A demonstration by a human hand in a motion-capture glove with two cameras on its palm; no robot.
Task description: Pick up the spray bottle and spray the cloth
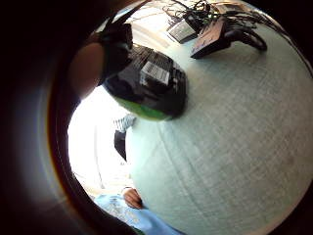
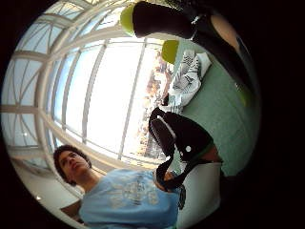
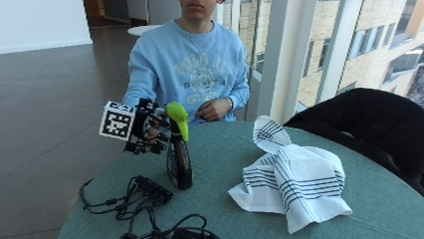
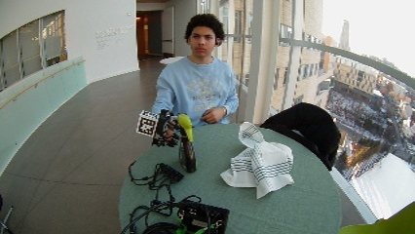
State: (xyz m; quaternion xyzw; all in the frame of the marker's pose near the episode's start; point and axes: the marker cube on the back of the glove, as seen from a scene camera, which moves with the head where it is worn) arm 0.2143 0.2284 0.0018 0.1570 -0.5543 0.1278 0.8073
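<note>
A black spray bottle [image 3: 179,162] with a lime-green spray head [image 3: 177,118] stands upright near the left side of the round green table [image 3: 218,144]. My gloved right hand [image 3: 149,132] grips it at the neck, just under the head, fingers curled round it. I cannot tell whether its base touches the table. The bottle's body [image 1: 146,83] fills part of the little-finger palm view. A white cloth with dark stripes [image 3: 295,179] lies heaped on the table to the bottle's right, apart from it. The cloth [image 2: 188,76] also shows in the thumb-side view.
Black cables and a small black box [image 3: 142,191] lie on the table in front of the bottle, with more electronics [image 4: 201,217] at the near edge. A black jacket [image 3: 358,124] hangs over a chair beyond the cloth. The bare left hand [image 3: 213,109] rests at the table's far edge.
</note>
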